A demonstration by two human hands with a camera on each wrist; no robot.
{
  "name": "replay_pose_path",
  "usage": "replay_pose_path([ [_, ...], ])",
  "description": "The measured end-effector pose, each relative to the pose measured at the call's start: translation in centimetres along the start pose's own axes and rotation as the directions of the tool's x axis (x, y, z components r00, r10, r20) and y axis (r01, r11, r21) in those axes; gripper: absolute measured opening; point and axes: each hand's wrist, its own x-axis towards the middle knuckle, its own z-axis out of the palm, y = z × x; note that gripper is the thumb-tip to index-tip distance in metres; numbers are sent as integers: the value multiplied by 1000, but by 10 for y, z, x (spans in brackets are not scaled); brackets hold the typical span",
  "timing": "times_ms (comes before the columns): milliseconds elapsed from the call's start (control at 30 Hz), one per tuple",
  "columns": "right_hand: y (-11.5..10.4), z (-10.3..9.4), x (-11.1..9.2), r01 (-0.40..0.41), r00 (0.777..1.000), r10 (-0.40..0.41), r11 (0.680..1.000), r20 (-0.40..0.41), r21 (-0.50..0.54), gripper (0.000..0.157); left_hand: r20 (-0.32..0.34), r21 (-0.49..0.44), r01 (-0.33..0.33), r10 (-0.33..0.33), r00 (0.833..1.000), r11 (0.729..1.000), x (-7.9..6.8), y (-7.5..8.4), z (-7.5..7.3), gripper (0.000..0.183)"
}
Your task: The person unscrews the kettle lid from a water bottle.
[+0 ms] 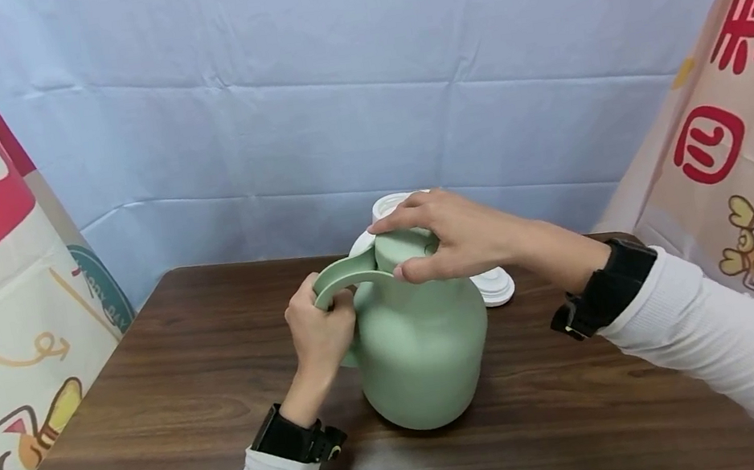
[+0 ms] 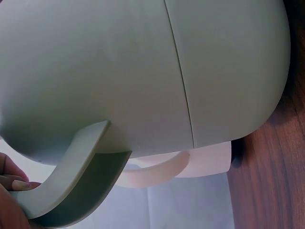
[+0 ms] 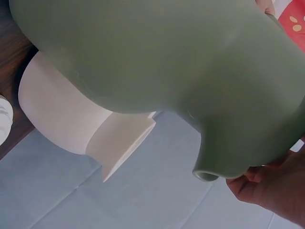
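Observation:
A pale green thermos jug (image 1: 423, 350) stands upright on the wooden table in the head view. My left hand (image 1: 318, 329) grips its curved handle (image 1: 354, 277); in the left wrist view the handle (image 2: 71, 174) joins the body low down, with fingertips (image 2: 21, 185) around its upper part. Over the top, my right hand (image 1: 472, 233) holds the round green lid (image 1: 399, 248) between thumb and fingers. The right wrist view shows the jug's spout (image 3: 206, 174) beside the fingers of that hand.
Behind the green jug is a white jug (image 3: 62, 105), mostly hidden in the head view. A white stepped, rounded piece (image 1: 496, 287) lies on the table (image 1: 239, 385) to the right. Pale blue cloth (image 1: 327, 96) hangs behind, and printed cloths hang at both sides.

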Motion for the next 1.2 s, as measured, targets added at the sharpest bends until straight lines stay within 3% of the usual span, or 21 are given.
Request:
replay_pose_path([
  [200, -3, -11, 3, 13, 1000, -12, 998, -15, 68, 49, 5, -7, 18, -18, 1000, 1000, 0, 1, -1, 28],
  [633, -10, -24, 1, -56, 998, 56, 998, -14, 21, 50, -7, -7, -4, 4, 1000, 1000, 0, 0, 0, 29],
  [1200, 0, -43, -27, -46, 992, 51, 998, -112, 44, 50, -11, -2, 7, -7, 1000, 1000, 0, 1, 0, 27],
])
